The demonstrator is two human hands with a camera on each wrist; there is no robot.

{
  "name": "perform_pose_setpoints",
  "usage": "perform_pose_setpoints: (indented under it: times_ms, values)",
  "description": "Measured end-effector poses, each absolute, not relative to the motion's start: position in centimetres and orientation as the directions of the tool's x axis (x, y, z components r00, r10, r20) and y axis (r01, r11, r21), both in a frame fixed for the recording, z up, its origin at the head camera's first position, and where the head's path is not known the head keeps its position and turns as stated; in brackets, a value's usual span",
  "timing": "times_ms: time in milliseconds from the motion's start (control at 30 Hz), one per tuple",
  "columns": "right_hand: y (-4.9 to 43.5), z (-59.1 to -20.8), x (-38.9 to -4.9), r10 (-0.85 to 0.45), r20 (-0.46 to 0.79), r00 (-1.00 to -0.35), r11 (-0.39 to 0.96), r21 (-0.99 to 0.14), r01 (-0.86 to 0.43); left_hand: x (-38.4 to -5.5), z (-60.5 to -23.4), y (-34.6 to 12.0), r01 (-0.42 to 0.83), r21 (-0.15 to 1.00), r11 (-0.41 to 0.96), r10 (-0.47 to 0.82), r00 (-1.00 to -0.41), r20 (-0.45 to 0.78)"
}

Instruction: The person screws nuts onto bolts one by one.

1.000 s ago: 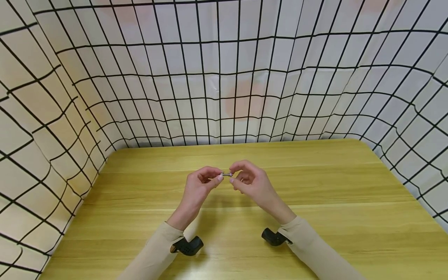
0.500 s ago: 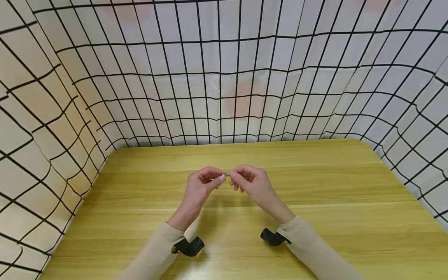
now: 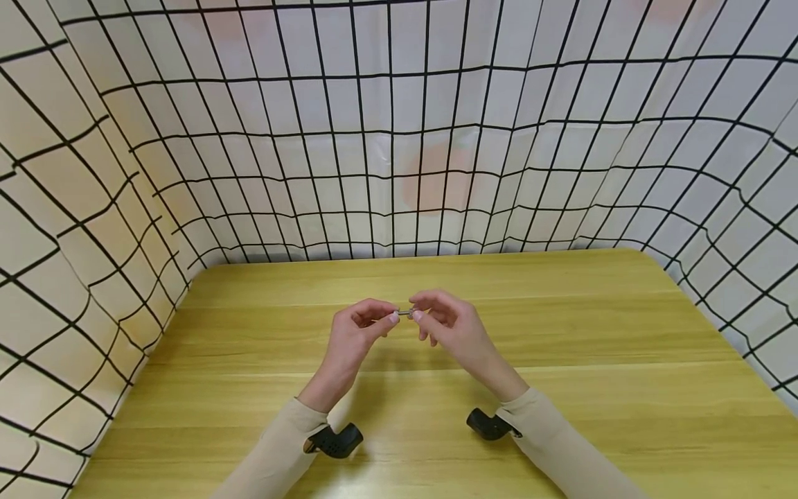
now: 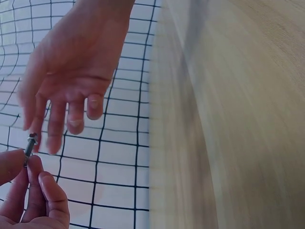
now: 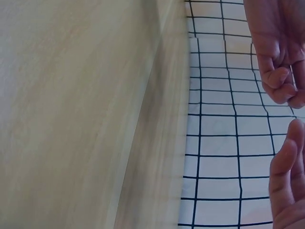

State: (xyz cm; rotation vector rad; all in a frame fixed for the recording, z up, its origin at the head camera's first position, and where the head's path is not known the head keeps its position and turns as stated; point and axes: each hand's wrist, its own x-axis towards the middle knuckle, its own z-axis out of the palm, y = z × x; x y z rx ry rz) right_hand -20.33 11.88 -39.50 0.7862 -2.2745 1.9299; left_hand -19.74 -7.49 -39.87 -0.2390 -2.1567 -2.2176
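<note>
My left hand (image 3: 357, 334) pinches one end of a small metal bolt (image 4: 29, 148) between thumb and index finger. The bolt lies level above the table in the head view. At its other end sits a nut (image 4: 32, 137), facing my right hand (image 3: 454, 326). The right thumb tip is right at the nut, while the index fingertip stands a little apart above it. In the left wrist view the right fingers reach down loosely around the nut. The right wrist view shows parts of both hands at its right edge; the bolt does not show there.
A wooden table (image 3: 249, 388) lies beneath both hands. White cloth (image 3: 349, 159) with a black grid rises behind it and along both sides. Each sleeved wrist carries a black camera mount, one left (image 3: 337, 441) and one right (image 3: 488, 424).
The right thumb and index finger closed over the bolt's end half a second ago and have now parted, baring the nut again. My left hand stays almost in place, holding the bolt.
</note>
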Motion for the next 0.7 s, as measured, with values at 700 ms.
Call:
perform_pose_setpoints:
  times_ms: [700]
  values:
    - [11.65, -38.65, -19.6, -0.358, 0.333, -0.872, 0.076, -0.921, -0.383, -19.64, -39.62, -7.55, 0.109, 0.992, -0.059, 0.078, -0.99, 0.113]
